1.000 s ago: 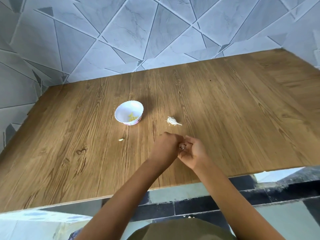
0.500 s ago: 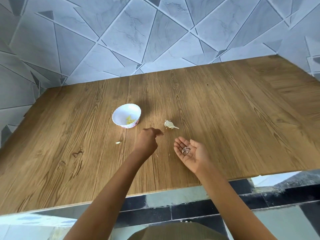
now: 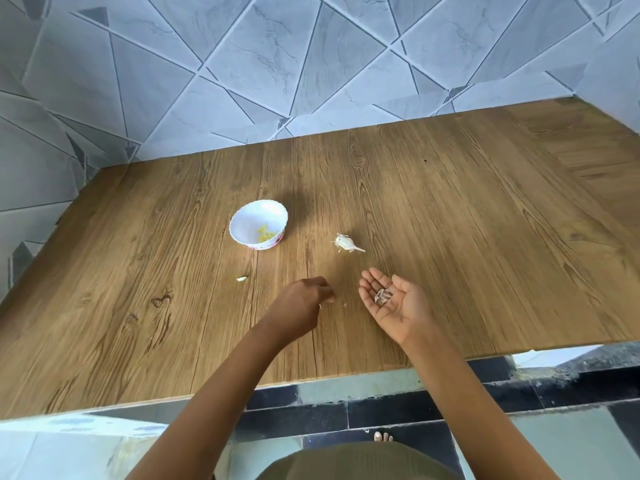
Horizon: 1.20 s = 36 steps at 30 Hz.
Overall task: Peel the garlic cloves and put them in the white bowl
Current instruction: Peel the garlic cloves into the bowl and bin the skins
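Observation:
The white bowl (image 3: 242,226) stands on the wooden table (image 3: 450,209) with yellowish peeled garlic (image 3: 265,233) inside. To its right lies a white garlic piece (image 3: 346,243) with a papery tail. A small peeled clove (image 3: 241,278) lies in front of the bowl. My right hand (image 3: 398,306) is held palm up with straight fingers, and thin garlic skins (image 3: 382,296) rest on the palm. My left hand (image 3: 301,304) hovers low over the table left of it with its fingers curled together. It is blurred, so anything pinched is hidden. Tiny white scraps (image 3: 344,304) lie between the hands.
A tiled grey wall (image 3: 311,64) rises behind the table. The table's near edge (image 3: 311,379) runs just behind my forearms, with dark floor tiles below. The table's right corner meets the wall at the far right.
My hands, joined a second ago, have come apart. The right palm turned up with the skins. The left hand reached forward toward the garlic piece, then drew back closer to me.

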Motion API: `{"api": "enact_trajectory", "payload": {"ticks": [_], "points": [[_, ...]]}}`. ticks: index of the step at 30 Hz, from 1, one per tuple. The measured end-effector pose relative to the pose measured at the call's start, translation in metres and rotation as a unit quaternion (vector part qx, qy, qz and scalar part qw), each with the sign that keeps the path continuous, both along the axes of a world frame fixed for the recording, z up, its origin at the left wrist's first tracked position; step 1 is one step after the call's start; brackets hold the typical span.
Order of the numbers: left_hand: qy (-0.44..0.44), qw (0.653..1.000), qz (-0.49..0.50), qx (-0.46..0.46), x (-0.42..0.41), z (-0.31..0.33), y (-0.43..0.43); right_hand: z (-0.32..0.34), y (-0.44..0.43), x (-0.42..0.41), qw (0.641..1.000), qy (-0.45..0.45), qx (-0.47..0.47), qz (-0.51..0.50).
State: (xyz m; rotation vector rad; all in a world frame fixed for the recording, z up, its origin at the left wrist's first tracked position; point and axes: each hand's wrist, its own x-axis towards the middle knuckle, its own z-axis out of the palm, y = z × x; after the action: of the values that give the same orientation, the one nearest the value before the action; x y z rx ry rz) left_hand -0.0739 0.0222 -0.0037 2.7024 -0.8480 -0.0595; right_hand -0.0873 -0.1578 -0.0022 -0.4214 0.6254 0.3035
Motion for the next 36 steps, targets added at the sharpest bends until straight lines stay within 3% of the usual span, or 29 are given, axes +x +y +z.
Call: {"api": "enact_trajectory", "payload": {"ticks": [8, 12, 16, 21, 33, 36], "points": [[0.035, 0.993, -0.091, -0.066, 0.004, 0.007, -0.018, 0.001, 0.003, 0.0, 1.0, -0.003, -0.008, -0.008], [0.038, 0.994, -0.088, -0.056, 0.007, 0.004, 0.002, 0.004, 0.005, 0.0, 1.0, -0.011, -0.003, -0.009], [0.051, 0.996, -0.048, -0.05, 0.009, 0.003, 0.031, 0.004, 0.012, -0.001, 1.0, -0.012, -0.001, 0.005], [0.054, 0.991, 0.053, -0.113, 0.006, 0.007, 0.041, 0.003, 0.018, 0.001, 1.0, -0.011, -0.001, 0.014], [-0.018, 0.985, 0.168, 0.034, -0.013, -0.008, 0.002, 0.003, 0.028, 0.002, 1.0, -0.006, -0.004, 0.019], [-0.014, 0.98, 0.194, 0.032, 0.001, -0.005, 0.007, 0.004, 0.028, 0.001, 1.0, -0.001, -0.001, 0.025]]}}
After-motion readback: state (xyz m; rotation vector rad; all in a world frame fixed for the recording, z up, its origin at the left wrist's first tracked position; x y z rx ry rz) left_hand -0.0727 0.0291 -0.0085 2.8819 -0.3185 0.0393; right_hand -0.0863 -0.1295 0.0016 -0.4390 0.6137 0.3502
